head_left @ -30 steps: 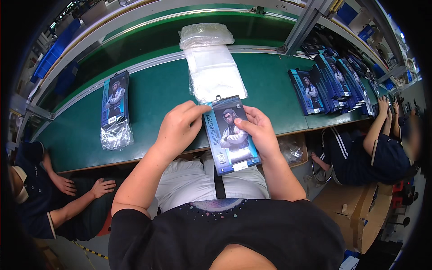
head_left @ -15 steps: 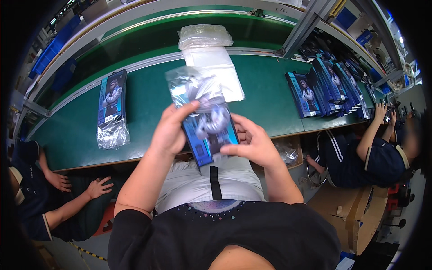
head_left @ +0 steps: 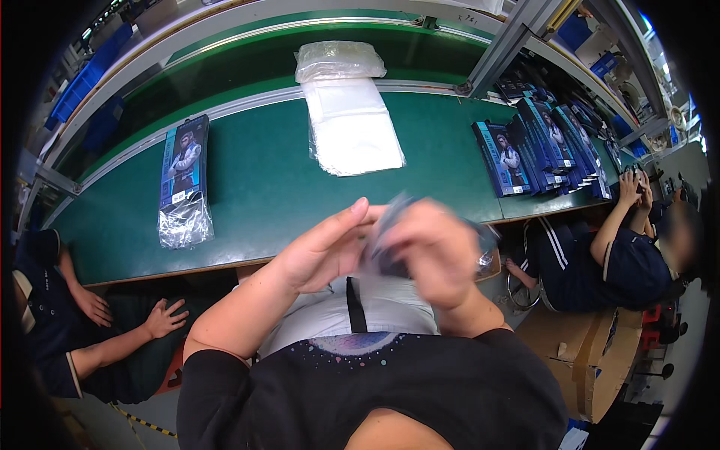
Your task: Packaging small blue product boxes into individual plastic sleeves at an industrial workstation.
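Observation:
In front of my waist, my right hand (head_left: 439,251) grips a dark flat box in a clear plastic bag (head_left: 384,244), tilted up and smeared by motion. Part of the clear bag sticks out beyond the right side of that hand. My left hand (head_left: 319,251) is cupped at the package's left side, thumb stretched up and apart from the curved fingers. Whether its fingertips touch the package is hard to tell. On the bench ahead lies a stack of clear flat bags (head_left: 356,131). A bagged blue box with a printed figure (head_left: 184,161) lies at the left.
Several blue boxes (head_left: 551,142) lie piled at the right end of the green bench (head_left: 262,157). A rolled plastic bundle (head_left: 341,60) sits behind the flat bags. Co-workers sit at left (head_left: 45,315) and right (head_left: 622,255). A cardboard box (head_left: 585,360) stands on the floor at right.
The bagged box has been turned from face-up to tilted and drawn nearer my body. My left hand has come off its left edge; my right hand has moved over it.

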A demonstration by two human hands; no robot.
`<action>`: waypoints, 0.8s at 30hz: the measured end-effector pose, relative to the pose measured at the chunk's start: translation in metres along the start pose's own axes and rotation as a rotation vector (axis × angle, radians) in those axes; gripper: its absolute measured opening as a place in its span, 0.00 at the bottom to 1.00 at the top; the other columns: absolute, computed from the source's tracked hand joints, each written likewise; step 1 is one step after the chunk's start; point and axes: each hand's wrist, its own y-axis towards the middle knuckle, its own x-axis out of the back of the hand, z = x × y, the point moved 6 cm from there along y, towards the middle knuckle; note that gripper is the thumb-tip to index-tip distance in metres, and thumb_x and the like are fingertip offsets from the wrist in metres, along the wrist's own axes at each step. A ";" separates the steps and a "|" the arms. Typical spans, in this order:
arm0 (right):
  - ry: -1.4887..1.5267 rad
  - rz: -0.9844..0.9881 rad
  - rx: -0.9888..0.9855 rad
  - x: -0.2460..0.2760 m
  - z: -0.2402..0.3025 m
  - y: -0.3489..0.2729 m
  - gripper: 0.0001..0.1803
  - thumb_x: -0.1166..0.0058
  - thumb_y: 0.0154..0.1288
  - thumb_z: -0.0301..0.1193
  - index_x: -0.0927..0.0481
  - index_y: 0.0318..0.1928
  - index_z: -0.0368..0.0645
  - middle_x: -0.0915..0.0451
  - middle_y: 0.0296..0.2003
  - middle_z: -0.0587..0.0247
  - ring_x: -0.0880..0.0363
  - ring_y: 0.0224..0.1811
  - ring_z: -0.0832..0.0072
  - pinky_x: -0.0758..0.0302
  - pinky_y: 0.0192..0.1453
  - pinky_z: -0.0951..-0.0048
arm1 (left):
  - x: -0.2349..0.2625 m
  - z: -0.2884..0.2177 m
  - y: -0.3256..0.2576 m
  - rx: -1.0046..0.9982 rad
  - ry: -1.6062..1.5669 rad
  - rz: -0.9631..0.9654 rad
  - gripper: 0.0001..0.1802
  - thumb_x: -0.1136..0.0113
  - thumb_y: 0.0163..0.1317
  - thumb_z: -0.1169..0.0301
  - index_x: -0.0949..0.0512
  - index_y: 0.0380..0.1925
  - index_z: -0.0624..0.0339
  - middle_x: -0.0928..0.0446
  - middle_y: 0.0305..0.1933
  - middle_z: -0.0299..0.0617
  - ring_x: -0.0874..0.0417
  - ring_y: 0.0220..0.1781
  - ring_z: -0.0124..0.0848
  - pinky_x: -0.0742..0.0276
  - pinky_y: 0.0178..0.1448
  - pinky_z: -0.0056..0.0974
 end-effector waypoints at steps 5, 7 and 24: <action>-0.022 0.290 0.002 -0.045 -0.006 0.005 0.21 0.40 0.53 0.22 0.23 0.50 0.36 0.21 0.35 0.57 0.22 0.36 0.66 0.26 0.41 0.68 | 0.038 -0.026 -0.025 -0.132 0.181 -0.269 0.28 0.47 0.56 0.78 0.34 0.60 0.67 0.23 0.45 0.45 0.20 0.38 0.27 0.23 0.43 0.30; -0.020 0.173 -0.039 -0.027 -0.024 0.007 0.25 0.37 0.52 0.26 0.25 0.54 0.37 0.21 0.40 0.58 0.22 0.41 0.65 0.26 0.48 0.68 | 0.037 -0.067 -0.039 -0.535 0.356 -0.488 0.29 0.49 0.51 0.81 0.32 0.59 0.68 0.25 0.52 0.47 0.22 0.48 0.29 0.26 0.53 0.31; -1.143 0.013 -0.746 0.070 -0.120 -0.043 0.32 0.30 0.44 0.46 0.26 0.44 0.38 0.29 0.45 0.49 0.33 0.52 0.54 0.37 0.54 0.55 | 0.088 -0.141 -0.090 -0.850 2.256 -1.330 0.22 0.44 0.58 0.66 0.27 0.53 0.58 0.33 0.64 0.44 0.42 0.72 0.44 0.54 0.70 0.62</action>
